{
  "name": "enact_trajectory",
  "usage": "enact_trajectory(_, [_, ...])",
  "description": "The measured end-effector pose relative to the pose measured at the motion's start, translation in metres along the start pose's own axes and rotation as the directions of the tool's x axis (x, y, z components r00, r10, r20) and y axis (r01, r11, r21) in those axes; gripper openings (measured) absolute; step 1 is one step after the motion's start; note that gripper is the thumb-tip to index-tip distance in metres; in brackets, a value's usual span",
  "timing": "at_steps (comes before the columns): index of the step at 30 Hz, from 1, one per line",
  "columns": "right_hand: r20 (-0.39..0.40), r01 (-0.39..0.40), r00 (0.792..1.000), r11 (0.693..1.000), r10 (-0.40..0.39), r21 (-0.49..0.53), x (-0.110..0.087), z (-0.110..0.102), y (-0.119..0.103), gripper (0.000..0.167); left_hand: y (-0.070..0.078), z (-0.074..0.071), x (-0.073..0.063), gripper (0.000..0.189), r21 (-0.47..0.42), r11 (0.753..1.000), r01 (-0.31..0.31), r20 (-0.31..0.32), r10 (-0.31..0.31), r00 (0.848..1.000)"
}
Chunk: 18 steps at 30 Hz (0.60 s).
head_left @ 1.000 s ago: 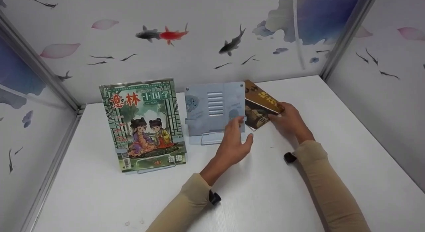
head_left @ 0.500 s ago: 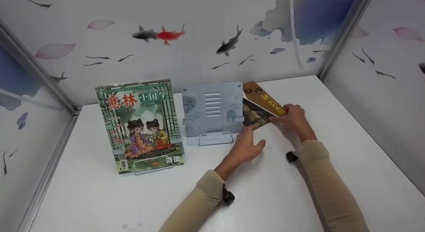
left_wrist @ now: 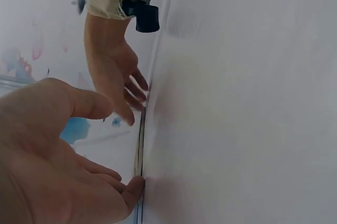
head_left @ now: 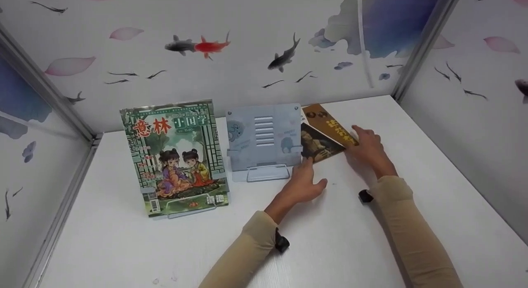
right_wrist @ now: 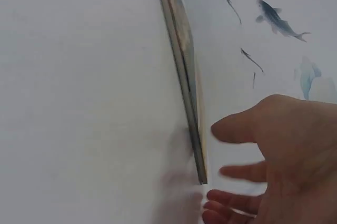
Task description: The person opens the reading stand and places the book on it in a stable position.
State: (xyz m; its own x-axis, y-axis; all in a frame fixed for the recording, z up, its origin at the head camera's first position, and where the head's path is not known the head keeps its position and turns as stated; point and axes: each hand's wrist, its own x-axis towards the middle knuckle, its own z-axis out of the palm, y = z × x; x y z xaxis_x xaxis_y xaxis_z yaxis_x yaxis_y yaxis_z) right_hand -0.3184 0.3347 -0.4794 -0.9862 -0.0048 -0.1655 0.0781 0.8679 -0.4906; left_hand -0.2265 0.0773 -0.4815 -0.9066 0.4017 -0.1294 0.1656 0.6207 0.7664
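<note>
A book (head_left: 321, 142) lies flat on the table, its cover partly brown with yellow characters and partly a dark picture. The blue stand hides its left part; I cannot tell whether it is one book or two overlapping. My left hand (head_left: 303, 185) touches its near edge with the index fingertip, thumb spread away. At the right corner my right hand (head_left: 370, 151) lies with fingers extended. In the right wrist view, the thumb and fingers of this hand (right_wrist: 295, 155) stand apart beside the book's layered edge (right_wrist: 184, 71).
A pale blue stand (head_left: 264, 156) with slots and a wire front rest stands upright at the centre. To its left, a green magazine (head_left: 181, 147) leans on a similar stand. Printed wall panels (head_left: 243, 77) border the white table (head_left: 321, 246) behind and at both sides.
My left hand has moved from in front of the blue stand to the book's near edge. The right hand has loosened its hold on the corner and shifted slightly right; more dark cover shows.
</note>
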Motion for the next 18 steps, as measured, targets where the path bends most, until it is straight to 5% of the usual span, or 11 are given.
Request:
enact_trajectory(5, [0.120,0.149,0.983,0.985,-0.139,-0.087,0.003,0.011,-0.004,0.064,-0.012,0.003,0.010,0.080,0.044,0.999,-0.002,-0.017,0.003,1.000])
enact_trajectory(10, [0.182,0.110,0.979,0.991,-0.096,-0.069,-0.003,0.005,-0.006,0.067,-0.022,0.005,0.017,0.081,-0.004,1.000,-0.029,-0.029,0.029,0.999])
enact_trajectory(18, [0.183,0.148,0.974,0.987,-0.134,-0.062,-0.032,-0.003,0.004,0.067,-0.010,-0.007,0.006,0.065,-0.125,0.986,-0.112,-0.074,0.104,0.992])
